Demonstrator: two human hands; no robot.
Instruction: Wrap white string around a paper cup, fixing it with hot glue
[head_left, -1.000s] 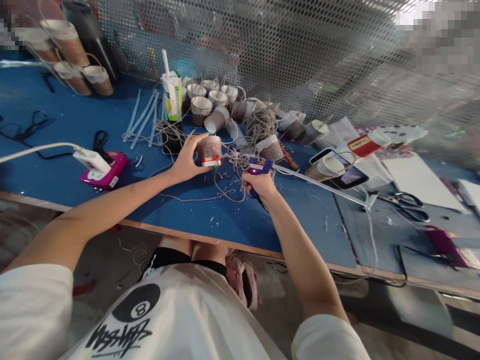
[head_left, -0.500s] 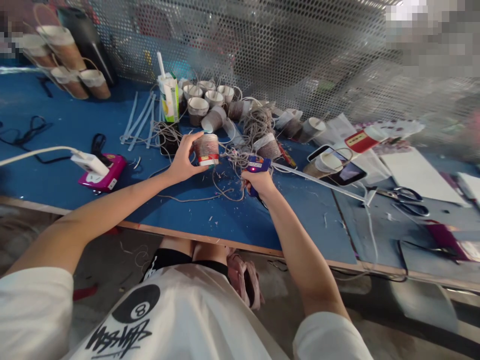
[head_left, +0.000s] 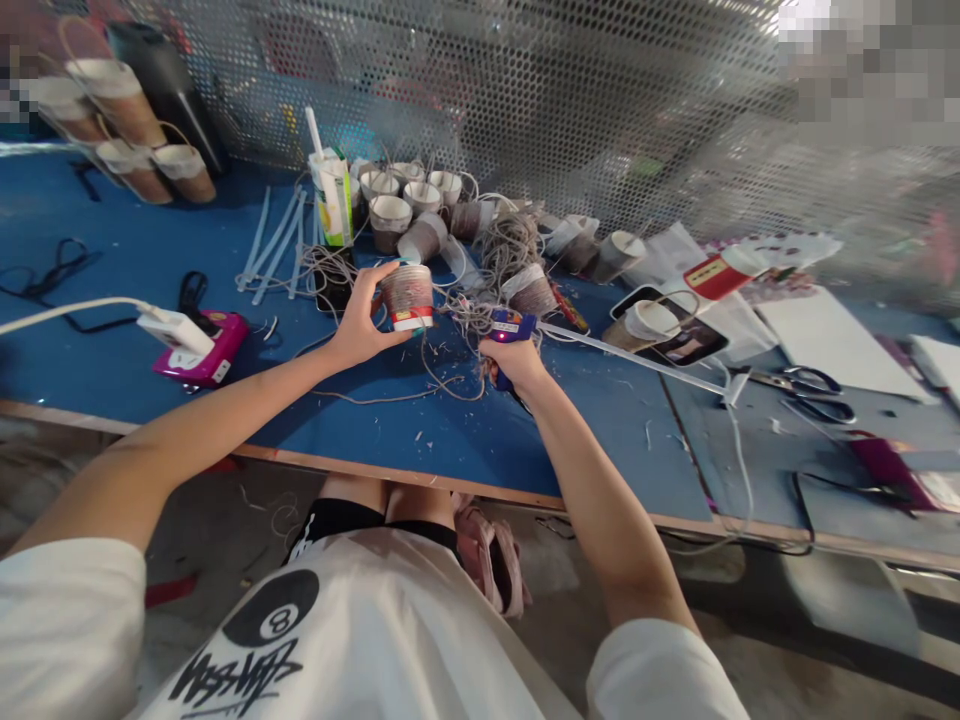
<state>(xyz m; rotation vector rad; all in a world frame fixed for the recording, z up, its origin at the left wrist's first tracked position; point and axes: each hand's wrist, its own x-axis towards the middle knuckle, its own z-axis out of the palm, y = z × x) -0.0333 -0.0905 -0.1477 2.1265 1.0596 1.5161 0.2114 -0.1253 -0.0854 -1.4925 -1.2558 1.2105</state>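
My left hand [head_left: 365, 322] grips a paper cup [head_left: 409, 288] between thumb and fingers. Grey-brown cord is wound round much of the cup, and a red band shows near its lower end. My right hand [head_left: 514, 360] is closed round the handle of a blue hot glue gun [head_left: 511, 326] with a small red light lit. A long pale glue stick [head_left: 630, 355] sticks out of the gun's back toward the right. The gun's nozzle is hard to make out against a tangle of cord [head_left: 469, 312]. A loose strand of cord hangs below the cup onto the table.
Several cord-wrapped cups [head_left: 390, 222] and a cord heap [head_left: 514, 245] stand behind my hands. Spare glue sticks [head_left: 277, 245] and a pink power strip [head_left: 202, 350] lie left. Right are a phone [head_left: 697, 345], a handled cup [head_left: 649, 322] and scissors [head_left: 814, 390]. Perforated metal [head_left: 487, 90] backs the table.
The whole view has shifted slightly. Both hands keep their grips, on the cup and the glue gun, with hardly any movement relative to the table.
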